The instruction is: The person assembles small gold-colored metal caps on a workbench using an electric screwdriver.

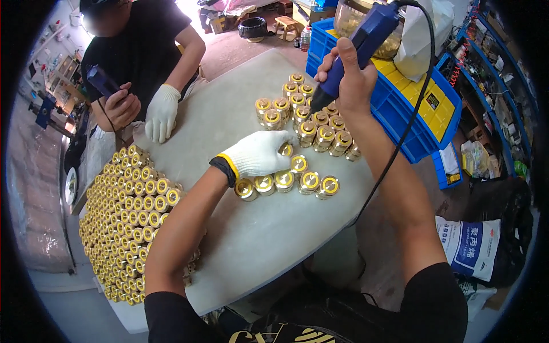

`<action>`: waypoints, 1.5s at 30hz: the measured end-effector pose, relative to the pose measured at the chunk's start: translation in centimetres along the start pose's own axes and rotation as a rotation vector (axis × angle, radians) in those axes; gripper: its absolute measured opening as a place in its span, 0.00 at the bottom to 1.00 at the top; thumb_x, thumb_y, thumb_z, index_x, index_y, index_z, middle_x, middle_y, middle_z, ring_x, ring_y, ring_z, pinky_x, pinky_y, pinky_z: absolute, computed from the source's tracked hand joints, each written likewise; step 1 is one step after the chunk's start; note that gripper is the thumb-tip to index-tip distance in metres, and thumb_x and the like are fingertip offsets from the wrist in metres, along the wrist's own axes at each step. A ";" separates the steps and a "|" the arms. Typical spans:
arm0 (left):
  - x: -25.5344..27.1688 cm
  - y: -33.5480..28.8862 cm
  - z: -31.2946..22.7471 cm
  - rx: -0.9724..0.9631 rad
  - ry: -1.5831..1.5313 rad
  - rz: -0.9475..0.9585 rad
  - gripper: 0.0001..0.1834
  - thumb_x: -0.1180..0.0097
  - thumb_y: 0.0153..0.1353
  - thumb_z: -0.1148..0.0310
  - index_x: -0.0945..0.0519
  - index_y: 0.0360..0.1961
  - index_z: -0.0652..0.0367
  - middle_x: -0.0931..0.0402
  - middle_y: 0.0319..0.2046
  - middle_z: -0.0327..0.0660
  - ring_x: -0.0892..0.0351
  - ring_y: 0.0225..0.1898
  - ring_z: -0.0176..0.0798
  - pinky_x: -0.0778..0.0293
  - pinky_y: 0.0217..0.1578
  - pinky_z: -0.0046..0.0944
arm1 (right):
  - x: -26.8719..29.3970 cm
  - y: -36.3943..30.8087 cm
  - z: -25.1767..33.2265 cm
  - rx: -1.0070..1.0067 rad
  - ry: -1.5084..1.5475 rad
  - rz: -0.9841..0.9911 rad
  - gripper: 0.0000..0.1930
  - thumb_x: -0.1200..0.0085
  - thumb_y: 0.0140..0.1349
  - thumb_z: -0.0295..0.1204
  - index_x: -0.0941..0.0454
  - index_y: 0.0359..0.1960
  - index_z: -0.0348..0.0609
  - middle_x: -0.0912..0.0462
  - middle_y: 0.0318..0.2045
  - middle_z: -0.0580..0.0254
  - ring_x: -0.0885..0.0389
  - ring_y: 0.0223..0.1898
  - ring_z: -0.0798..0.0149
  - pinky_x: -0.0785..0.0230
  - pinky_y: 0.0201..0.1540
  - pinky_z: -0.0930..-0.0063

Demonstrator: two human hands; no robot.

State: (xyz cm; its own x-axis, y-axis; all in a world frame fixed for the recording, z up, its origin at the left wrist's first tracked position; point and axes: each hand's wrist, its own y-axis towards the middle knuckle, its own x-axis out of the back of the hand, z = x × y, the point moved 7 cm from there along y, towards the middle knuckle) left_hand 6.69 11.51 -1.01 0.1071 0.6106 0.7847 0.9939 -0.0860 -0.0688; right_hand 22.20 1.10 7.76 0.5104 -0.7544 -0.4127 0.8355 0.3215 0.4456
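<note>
I hold a blue corded tool (370, 33) above the counter (257, 228).
My right hand (355, 81) clasps it, tip pointing down by clustered cylinders (325, 136); my gloved left hand (257, 153) grips one gold-topped cylinder (287, 149) near them.

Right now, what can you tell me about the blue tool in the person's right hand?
The blue tool has a thick, dark blue body, seemingly plastic, narrowing to a black tapered nose. A black cord leaves its upper end and loops down on the right. The bare right hand grips its lower part. It is slanted, nose pointing down and left toward gold-topped pieces on the table. I can't tell whether its tip touches one or whether it is switched on.
</note>
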 end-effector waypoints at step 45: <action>-2.3 4.9 -1.1 0.125 0.221 -0.235 0.26 0.32 0.52 0.49 0.17 0.26 0.68 0.20 0.23 0.59 0.17 0.27 0.58 0.22 0.32 0.52 | -1.8 -3.5 -1.4 -0.125 -0.181 0.274 0.14 0.32 0.59 0.35 0.20 0.33 0.36 0.19 0.22 0.63 0.22 0.21 0.73 0.28 0.25 0.78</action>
State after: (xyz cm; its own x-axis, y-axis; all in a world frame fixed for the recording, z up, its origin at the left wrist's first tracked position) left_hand 11.27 8.83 -2.43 -0.1197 0.4159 0.9015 0.9877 0.1421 0.0656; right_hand 18.62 2.16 5.86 0.6840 -0.7161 -0.1387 0.6968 0.5852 0.4148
